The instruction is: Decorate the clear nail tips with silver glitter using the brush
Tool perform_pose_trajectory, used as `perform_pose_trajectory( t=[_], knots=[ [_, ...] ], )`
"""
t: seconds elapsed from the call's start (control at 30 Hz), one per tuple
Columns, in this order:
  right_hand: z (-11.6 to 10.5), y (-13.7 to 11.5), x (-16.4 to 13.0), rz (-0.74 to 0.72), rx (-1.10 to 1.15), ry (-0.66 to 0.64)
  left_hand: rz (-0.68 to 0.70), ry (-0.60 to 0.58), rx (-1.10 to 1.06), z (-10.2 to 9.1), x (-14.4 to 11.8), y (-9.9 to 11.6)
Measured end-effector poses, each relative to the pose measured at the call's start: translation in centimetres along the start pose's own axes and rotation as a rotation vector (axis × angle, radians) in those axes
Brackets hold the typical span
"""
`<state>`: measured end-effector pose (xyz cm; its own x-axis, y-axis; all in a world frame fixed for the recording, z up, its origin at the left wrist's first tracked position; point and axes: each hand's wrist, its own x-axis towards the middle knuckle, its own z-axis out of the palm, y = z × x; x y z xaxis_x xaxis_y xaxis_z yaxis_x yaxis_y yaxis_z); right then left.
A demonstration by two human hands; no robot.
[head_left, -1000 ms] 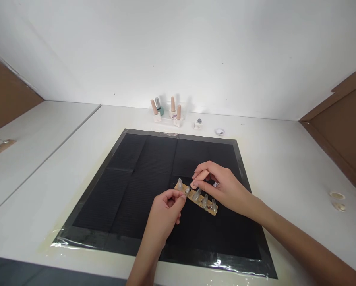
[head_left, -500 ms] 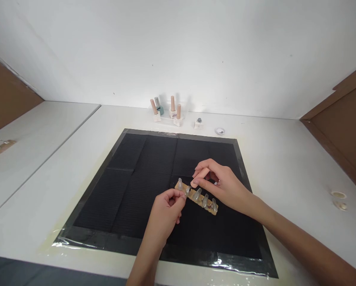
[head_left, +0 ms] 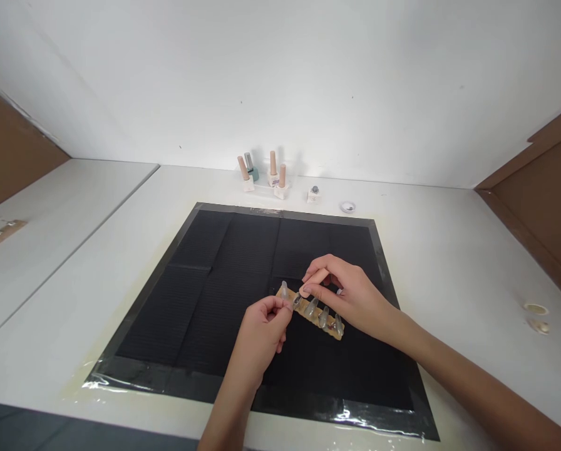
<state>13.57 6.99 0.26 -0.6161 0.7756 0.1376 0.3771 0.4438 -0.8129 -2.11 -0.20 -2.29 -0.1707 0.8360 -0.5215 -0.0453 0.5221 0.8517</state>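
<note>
Right hand (head_left: 350, 294) pinches the brush cap (head_left: 314, 280) over the nail strip (head_left: 311, 309); left hand (head_left: 262, 329) steadies a tip, so dab gently next.

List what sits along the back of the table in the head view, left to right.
Peach bottle → grey-capped teal bottle → peach bottle with a label → front peach bottle → small white block with a dark knob → round white dish.
</note>
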Motion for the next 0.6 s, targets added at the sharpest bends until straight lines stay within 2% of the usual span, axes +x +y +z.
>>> perform_pose_trajectory(
  t=[0.27,0.6],
  knots=[
    [-0.11,-0.36,-0.09,-0.113,-0.152,-0.007,0.005,0.0,-0.011,0.0,0.04,-0.22],
    [-0.11,-0.1,-0.16,-0.228,-0.233,-0.024,0.005,0.009,-0.037,-0.03,0.12,-0.56]
  ],
)
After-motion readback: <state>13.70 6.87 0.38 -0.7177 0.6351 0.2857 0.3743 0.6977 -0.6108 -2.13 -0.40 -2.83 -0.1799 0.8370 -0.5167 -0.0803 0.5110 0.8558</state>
